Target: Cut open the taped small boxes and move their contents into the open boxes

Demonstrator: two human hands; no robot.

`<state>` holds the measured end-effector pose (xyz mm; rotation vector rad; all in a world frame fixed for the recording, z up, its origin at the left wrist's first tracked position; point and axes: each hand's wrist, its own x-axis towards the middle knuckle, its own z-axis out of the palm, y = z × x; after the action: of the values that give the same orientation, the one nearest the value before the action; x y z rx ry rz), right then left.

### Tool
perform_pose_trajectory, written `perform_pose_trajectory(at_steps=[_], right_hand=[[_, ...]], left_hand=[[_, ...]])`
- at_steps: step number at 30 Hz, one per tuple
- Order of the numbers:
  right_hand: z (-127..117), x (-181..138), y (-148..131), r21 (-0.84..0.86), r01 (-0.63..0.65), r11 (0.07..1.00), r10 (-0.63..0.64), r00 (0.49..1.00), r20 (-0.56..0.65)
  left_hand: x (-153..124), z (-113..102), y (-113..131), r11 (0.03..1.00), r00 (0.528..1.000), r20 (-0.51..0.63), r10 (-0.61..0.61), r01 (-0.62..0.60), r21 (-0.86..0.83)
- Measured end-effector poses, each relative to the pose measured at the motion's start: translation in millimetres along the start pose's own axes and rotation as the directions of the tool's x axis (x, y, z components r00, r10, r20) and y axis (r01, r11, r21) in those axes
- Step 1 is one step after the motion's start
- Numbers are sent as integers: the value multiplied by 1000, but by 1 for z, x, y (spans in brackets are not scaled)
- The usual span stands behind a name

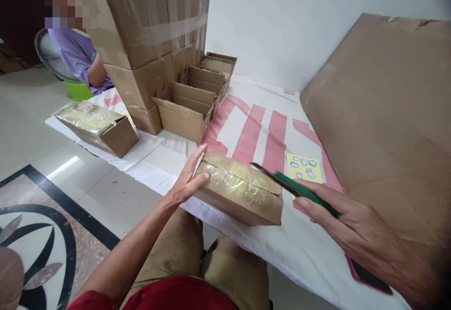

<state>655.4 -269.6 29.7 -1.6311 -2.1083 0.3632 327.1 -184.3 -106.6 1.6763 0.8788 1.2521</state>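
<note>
Head view: left fingers (192, 162) clasp one end of a taped box (243, 183) on the tabletop (306, 253). Right fingers (312, 209) grip a green knife (287, 182), blade pointing from them over the box, contact unclear.

The near box (239, 211) is matt brown cardboard, its top covered by clear tape (232, 183) — glossy, wrinkled plastic; the cutter (291, 183) shows a dark blade that looks like metal and a smooth green handle that looks like plastic; the stacked cartons (148, 28) are cardboard with shiny tape bands; the open boxes (183, 120) are plain, dull cardboard; the tablecloth (303, 242) is creased, matt fabric; the yellow sheet (303, 170) looks like flat paper; the floor (95, 197) is smooth and polished — glossy enough to reflect light.
</note>
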Motion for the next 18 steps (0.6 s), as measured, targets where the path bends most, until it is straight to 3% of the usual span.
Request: perform_pose_trajectory(at_steps=[3, 6, 12, 18], right_hand=[[12, 41, -39, -61, 135, 989, -127, 984, 121], [29, 65, -55, -138, 210, 968, -177, 959, 221], [46, 78, -63, -259, 217, 941, -130, 940, 316], [40, 88, -72, -308, 213, 927, -71, 907, 416]], left_hand=[[4, 0, -5, 1000, 997, 77, 13, -13, 7], [2, 4, -14, 998, 997, 42, 63, -61, -36], [-3, 12, -24, 990, 996, -10, 89, -90, -107], [-4, 14, -22, 994, 997, -42, 69, -72, -86]])
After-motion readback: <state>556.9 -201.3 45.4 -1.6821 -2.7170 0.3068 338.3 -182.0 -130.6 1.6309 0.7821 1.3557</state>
